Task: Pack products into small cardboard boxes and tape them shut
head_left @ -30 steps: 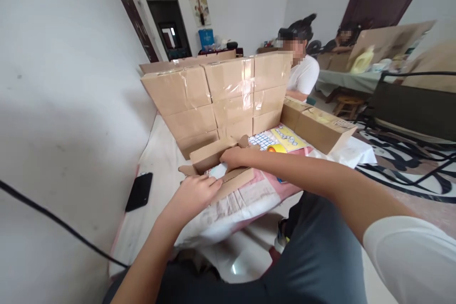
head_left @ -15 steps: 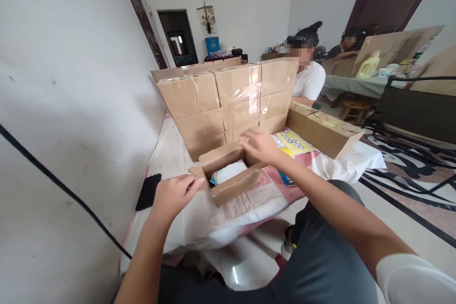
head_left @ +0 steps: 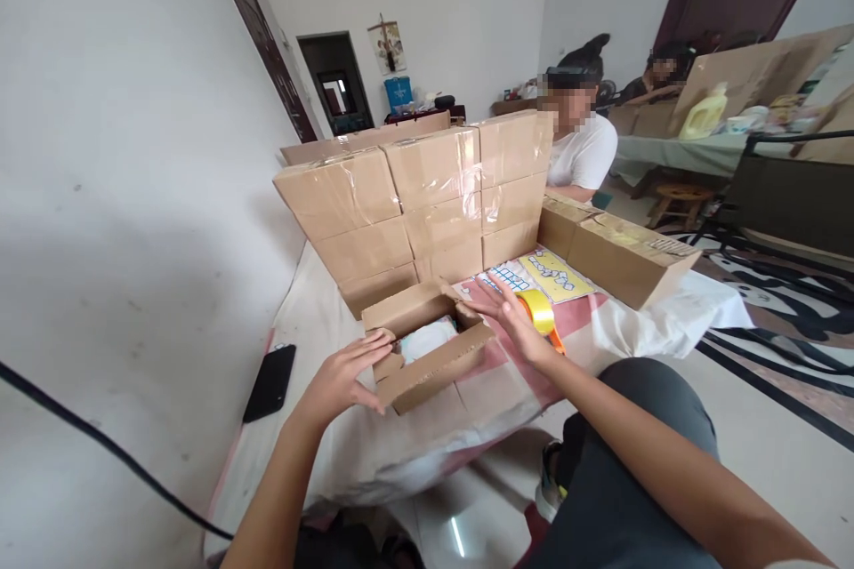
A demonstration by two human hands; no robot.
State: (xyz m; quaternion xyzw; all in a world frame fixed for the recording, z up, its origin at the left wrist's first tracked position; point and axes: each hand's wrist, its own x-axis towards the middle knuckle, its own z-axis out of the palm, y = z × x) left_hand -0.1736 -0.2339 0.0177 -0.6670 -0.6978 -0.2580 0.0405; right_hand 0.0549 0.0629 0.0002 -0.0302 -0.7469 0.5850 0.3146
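Whitish item [head_left: 428, 340] inside open-topped cardboard carton [head_left: 441, 378], L hand [head_left: 343, 378] & R hand [head_left: 512, 320] at carton's resp. ends, fingers spread, clasping nothing; step appears to be folding end flaps [head_left: 389, 366], next move prob. needing light inward pressure.

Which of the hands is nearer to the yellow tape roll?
Right. The right hand is just beside the yellow tape roll, left of it in view; the left hand is farther off, at the left end of the open cardboard box.

The hands [head_left: 342, 378] are bare; the trousers [head_left: 600, 502] look dark grey, perhaps bluish.
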